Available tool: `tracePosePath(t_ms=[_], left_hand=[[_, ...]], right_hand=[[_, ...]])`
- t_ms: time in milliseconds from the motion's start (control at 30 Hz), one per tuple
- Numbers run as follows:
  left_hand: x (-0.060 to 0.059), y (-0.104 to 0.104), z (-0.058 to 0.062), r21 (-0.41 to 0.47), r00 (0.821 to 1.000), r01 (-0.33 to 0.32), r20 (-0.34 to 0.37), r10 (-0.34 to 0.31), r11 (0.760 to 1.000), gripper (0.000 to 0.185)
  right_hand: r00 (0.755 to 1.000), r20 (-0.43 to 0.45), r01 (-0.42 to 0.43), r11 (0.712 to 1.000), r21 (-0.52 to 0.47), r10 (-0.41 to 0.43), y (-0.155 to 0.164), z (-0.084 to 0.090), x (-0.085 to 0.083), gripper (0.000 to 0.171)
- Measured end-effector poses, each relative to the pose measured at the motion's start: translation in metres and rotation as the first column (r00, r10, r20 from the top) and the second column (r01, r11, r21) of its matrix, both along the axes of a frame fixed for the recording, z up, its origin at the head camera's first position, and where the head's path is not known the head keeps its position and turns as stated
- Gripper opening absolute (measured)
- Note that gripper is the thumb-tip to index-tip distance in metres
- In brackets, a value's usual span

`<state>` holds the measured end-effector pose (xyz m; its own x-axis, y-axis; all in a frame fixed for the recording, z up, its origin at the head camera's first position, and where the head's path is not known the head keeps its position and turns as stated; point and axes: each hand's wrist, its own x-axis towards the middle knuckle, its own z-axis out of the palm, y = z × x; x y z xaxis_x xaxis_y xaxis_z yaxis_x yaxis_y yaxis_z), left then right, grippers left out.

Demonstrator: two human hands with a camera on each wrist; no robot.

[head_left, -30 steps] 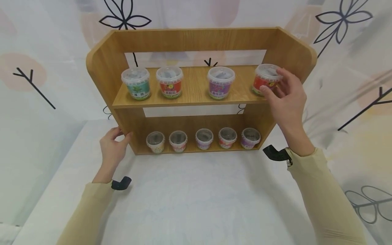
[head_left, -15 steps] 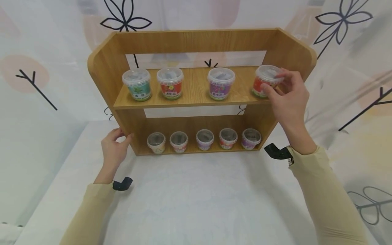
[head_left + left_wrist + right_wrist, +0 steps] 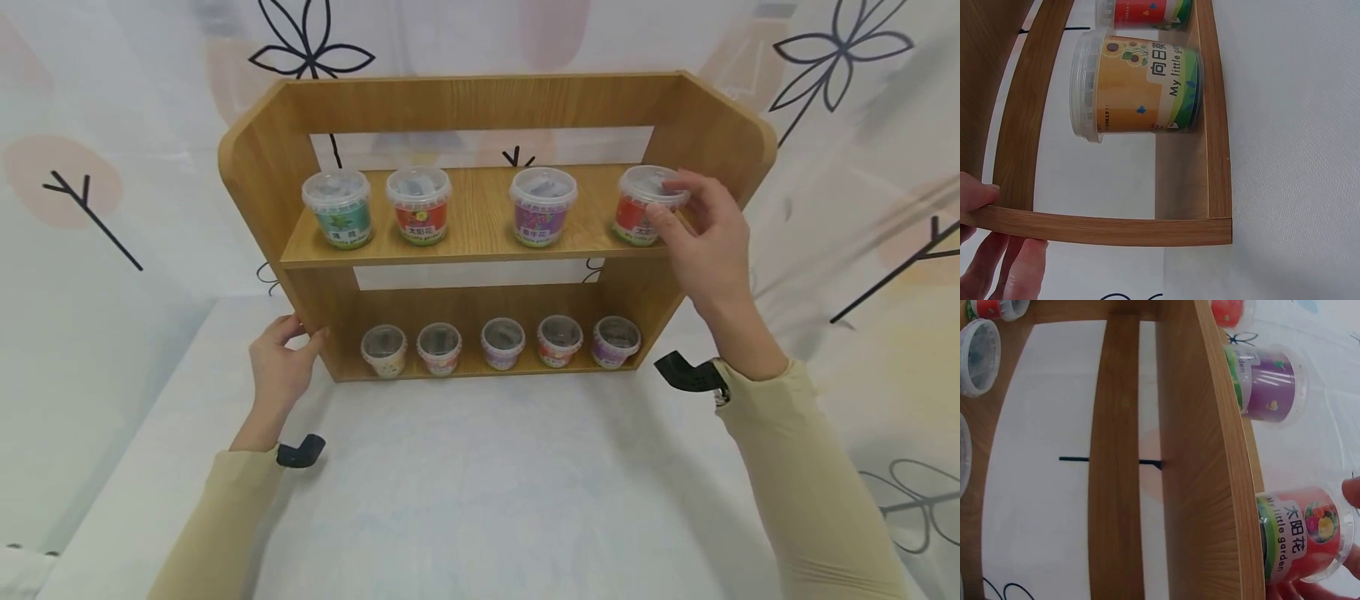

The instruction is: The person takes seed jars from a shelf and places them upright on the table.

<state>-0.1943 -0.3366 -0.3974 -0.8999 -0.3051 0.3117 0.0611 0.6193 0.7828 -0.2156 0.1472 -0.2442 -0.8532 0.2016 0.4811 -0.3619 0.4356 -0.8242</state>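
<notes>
A wooden two-tier shelf (image 3: 480, 100) stands on a white table. My right hand (image 3: 663, 197) grips a red clear-lidded tub (image 3: 636, 215) by its rim at the right end of the upper board. The right wrist view shows this red tub (image 3: 1307, 531) standing on the board, with fingertips (image 3: 1350, 490) at its lid. My left hand (image 3: 298, 329) pinches the lower front edge of the shelf's left side panel. In the left wrist view its fingers (image 3: 979, 194) lie on the panel edge (image 3: 1104, 228).
Teal (image 3: 337, 208), red (image 3: 418, 204) and purple (image 3: 542, 207) tubs stand left of the held one. Several small tubs (image 3: 501, 342) line the lower board, a yellow sunflower tub (image 3: 1141, 84) leftmost. A patterned curtain (image 3: 862, 167) hangs behind and at both sides.
My right hand has come down slightly with the red tub, which now stands level on the upper board. The left hand has stayed on the side panel.
</notes>
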Motion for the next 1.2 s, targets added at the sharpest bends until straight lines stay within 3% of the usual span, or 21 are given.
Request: tracePosePath(t_ms=[367, 767, 1033, 1200], left_hand=[[0.002, -0.001, 0.003, 0.001, 1.0, 0.011, 0.013, -0.011, 1.0, 0.043], [-0.001, -0.001, 0.005, 0.006, 1.0, 0.022, 0.017, -0.022, 1.0, 0.043], [-0.001, -0.001, 0.006, 0.005, 0.999, 0.012, 0.039, -0.012, 1.0, 0.044], [0.0, -0.001, 0.003, 0.005, 0.999, 0.014, 0.039, -0.014, 1.0, 0.044]], right_hand=[[1.0, -0.003, -0.005, 0.999, -0.037, 0.004, 0.004, 0.001, 0.001, 0.034], [0.992, -0.124, -0.041, 0.997, -0.059, 0.033, 0.008, -0.001, 0.009, 0.03], [0.995, -0.098, -0.028, 0.999, -0.039, 0.024, 0.007, -0.003, 0.023, 0.031], [0.993, -0.106, -0.062, 0.997, -0.035, 0.058, 0.002, -0.004, 0.036, 0.032]])
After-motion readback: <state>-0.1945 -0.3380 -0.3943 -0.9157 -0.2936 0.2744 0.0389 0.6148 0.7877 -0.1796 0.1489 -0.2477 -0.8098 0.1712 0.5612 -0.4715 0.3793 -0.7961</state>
